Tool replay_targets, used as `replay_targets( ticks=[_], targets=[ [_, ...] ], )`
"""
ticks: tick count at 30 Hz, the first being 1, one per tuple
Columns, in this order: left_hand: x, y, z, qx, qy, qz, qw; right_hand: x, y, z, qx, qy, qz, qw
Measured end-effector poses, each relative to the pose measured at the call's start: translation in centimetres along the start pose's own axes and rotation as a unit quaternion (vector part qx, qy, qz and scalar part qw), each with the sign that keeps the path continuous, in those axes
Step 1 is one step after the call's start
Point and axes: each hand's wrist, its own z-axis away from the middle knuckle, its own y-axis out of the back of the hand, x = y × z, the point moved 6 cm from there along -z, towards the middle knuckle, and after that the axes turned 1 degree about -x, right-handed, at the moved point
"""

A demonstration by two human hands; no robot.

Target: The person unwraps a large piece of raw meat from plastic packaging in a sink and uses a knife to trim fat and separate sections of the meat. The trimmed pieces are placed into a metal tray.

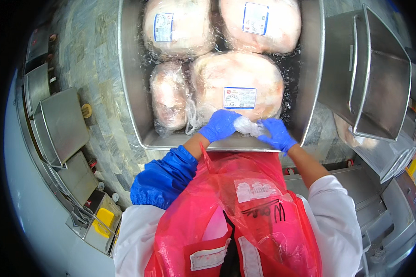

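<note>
A steel tub [312,69] holds several large, pale meat pieces in clear plastic with labels and dark water around them. At the nearest large piece [235,74], my blue-gloved left hand [218,125] pinches the twisted white-looking end of its plastic bag [246,125] just above the tub's front rim. My blue-gloved right hand [276,135] grips the other side of that bag end, fingers bent round it. A smaller wrapped piece [168,94] lies left of the nearest large one. A red plastic apron [235,194] covers my front below the tub.
To the right stand an open steel bin [381,83] and more steel equipment with wrapped meat [346,129] beside it. Along the left, steel carts [64,127] and a yellow item [104,221] stand on the grey tiled floor [94,69].
</note>
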Motion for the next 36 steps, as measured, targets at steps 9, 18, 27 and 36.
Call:
replay_targets(
  ticks=[9,18,27,36],
  targets=[
    [1.8,5.4,2.3,0.073,-0.034,0.028,0.996,-7.5,3.0,1.2,-0.057,-0.068,-0.041,0.995],
    [6.3,7.5,6.5,-0.019,0.033,0.15,0.988,-11.4,6.1,3.1,-0.047,-0.065,-0.056,0.995],
    [8.5,10.6,4.2,0.033,0.019,0.251,0.967,-11.7,10.0,1.7,0.062,-0.061,-0.163,0.983],
    [5.0,7.3,4.1,-0.019,0.041,0.393,0.918,-18.7,9.8,-5.6,0.235,0.034,-0.245,0.94]
  ],
)
